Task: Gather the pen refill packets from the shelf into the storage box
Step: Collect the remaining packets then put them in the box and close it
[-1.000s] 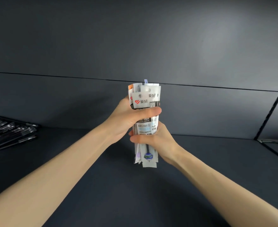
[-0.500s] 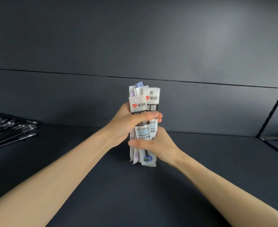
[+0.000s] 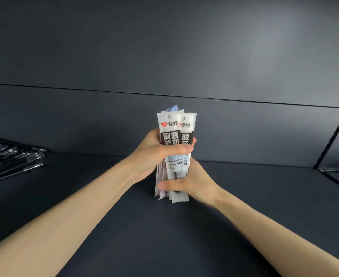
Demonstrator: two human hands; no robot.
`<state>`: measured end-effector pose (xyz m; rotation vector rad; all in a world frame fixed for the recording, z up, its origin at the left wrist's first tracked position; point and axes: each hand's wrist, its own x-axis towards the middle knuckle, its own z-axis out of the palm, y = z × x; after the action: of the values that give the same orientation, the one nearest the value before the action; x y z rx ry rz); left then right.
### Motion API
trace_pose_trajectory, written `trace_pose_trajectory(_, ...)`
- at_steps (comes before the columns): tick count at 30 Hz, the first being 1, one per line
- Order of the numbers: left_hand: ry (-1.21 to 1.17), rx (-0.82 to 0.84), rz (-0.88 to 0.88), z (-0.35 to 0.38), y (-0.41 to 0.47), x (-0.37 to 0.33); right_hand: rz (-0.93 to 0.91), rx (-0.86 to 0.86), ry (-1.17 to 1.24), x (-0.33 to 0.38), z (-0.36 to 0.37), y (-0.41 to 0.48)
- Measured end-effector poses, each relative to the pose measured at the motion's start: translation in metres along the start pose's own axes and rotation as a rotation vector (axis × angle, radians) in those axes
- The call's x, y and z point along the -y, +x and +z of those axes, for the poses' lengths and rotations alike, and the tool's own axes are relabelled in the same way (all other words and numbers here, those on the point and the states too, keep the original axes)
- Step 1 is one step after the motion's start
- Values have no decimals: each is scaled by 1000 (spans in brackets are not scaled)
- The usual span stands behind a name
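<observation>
Left hand (image 3: 154,154) closed round the upper half of the bundle of pen refill packets (image 3: 174,154), thumb laid across the printed fronts, fingers wrapped behind. Right hand (image 3: 190,184) closed round the lower half just beneath, thumb pressed across the front near the bottom ends. Both grips shut tight on the same bundle, one stacked above the other.

Far off to the left of the grips, a loose row of black pens (image 3: 11,158) lying flat on the dark shelf (image 3: 264,196). Behind, the dark back panel (image 3: 164,56).

Bundle held upright between the grips, long axis vertical, hang-hole ends up, lower ends close above the shelf; contact with it not clear.
</observation>
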<state>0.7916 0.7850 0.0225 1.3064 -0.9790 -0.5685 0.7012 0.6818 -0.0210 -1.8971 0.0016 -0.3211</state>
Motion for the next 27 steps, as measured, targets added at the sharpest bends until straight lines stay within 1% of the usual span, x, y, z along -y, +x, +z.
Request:
trace_pose_trajectory(4, 16, -12, -20, -1, 0, 5, 14, -14, 50, -4, 1, -1)
trace_pose_trajectory(8, -22, -2, -14, 1, 0, 2, 21, -39, 65, -5, 3, 1)
trace_pose_trajectory(12, -12, -30, -21, 1, 1, 4, 16, 1, 55, -4, 3, 1)
trace_pose_trajectory(15, -36, -8, -3, 0, 1, 3, -2, -14, 86, -4, 2, 0)
trace_pose_trajectory(19, -23, 26, -10, -1, 0, 4, 27, 6, 43, -7, 2, -1)
trace_pose_trajectory(23, -31, 41, -22, -2, 0, 6, 50, 42, 51, -5, 2, -1)
trace_pose_trajectory(27, -28, 14, -34, -2, 0, 6, 71, 27, 28, -4, 4, -1)
